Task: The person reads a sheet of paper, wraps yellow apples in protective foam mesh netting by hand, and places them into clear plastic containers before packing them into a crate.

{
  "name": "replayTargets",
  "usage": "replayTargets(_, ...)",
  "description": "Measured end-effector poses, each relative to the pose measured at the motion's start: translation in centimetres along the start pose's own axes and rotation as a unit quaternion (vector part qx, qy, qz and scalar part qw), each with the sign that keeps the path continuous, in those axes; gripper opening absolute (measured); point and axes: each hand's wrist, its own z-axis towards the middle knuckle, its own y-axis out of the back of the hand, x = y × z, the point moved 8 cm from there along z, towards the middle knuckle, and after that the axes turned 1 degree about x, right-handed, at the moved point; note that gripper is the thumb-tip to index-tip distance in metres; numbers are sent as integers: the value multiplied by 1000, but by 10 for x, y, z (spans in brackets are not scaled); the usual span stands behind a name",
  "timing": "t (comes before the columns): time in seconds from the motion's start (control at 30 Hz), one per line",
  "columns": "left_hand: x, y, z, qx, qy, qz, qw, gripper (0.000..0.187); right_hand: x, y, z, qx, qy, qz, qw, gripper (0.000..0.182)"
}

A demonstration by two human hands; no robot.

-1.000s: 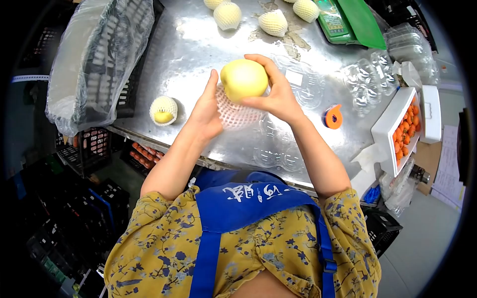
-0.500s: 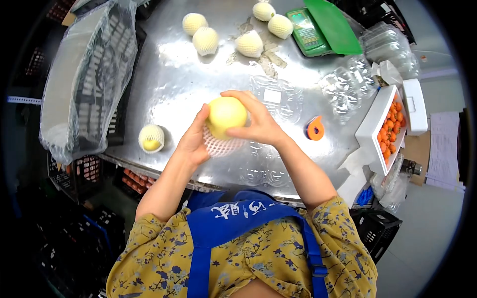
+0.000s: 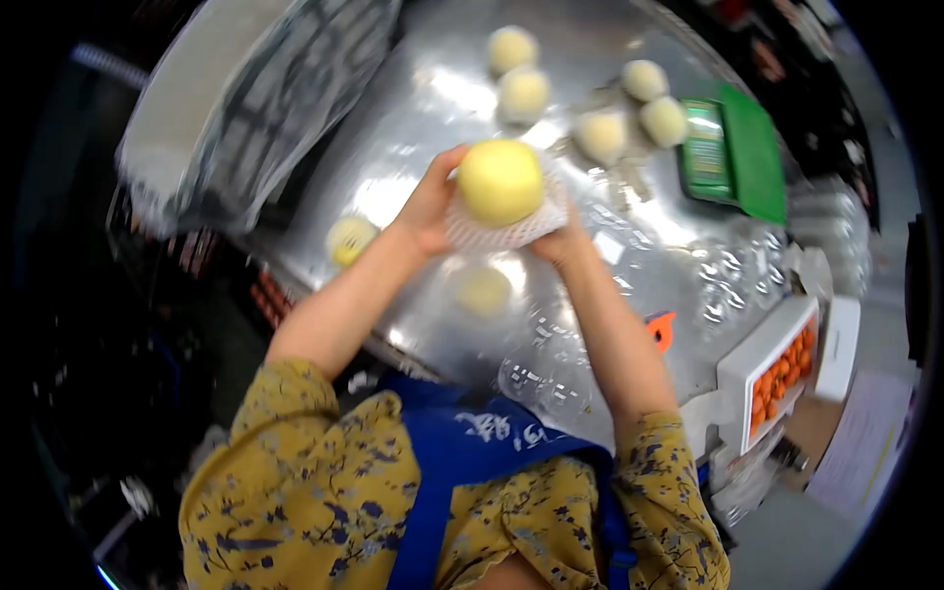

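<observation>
Head view: at upper centre, the left hand (image 3: 423, 211) curls its fingers against the foam net (image 3: 506, 234) around the yellow fruit (image 3: 501, 179), the right hand's (image 3: 559, 242) being hidden; sleeving seems underway, calling for an even upward pull.

yellow fruit (image 3: 500, 182) partly inside white netting (image 3: 492, 235)

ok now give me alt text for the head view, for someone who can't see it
A person's left hand and right hand hold a yellow fruit partly in a white mesh net over a metal table. Beyond lie five pale round items, blurred, and a green device; at right is a white box of orange fruits.
</observation>
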Motion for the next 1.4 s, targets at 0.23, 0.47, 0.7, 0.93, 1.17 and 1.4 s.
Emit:
replayTargets(0.23, -90, 52, -43, -134, -189, 451, 862, 54, 33, -24, 42, -125, 237, -624, 734, 18)
replayTargets(0.47, -127, 92, -59, -267, -275, 411, 827, 56, -8, -60, 52, -125, 344, -703, 609, 31)
replayTargets(0.7, -109, 111, -55, -339, -259, 311, 849, 48, -17, -73, 47, -99, 472, -772, 414, 25)
replayTargets(0.93, -110, 106, -48, -273, -236, 383, 850, 51, -41, -58, 50, -59, 341, -784, 515, 19)
replayTargets(1.17, -164, 131, -85, -275, -262, 697, 608, 58, 9, -22, 37, 26, 282, -698, 658, 36)
replayTargets(1.4, -158, 130, -109, -223, -234, 847, 422, 61, 171, 84, 4, -394, 339, -729, 445, 81)
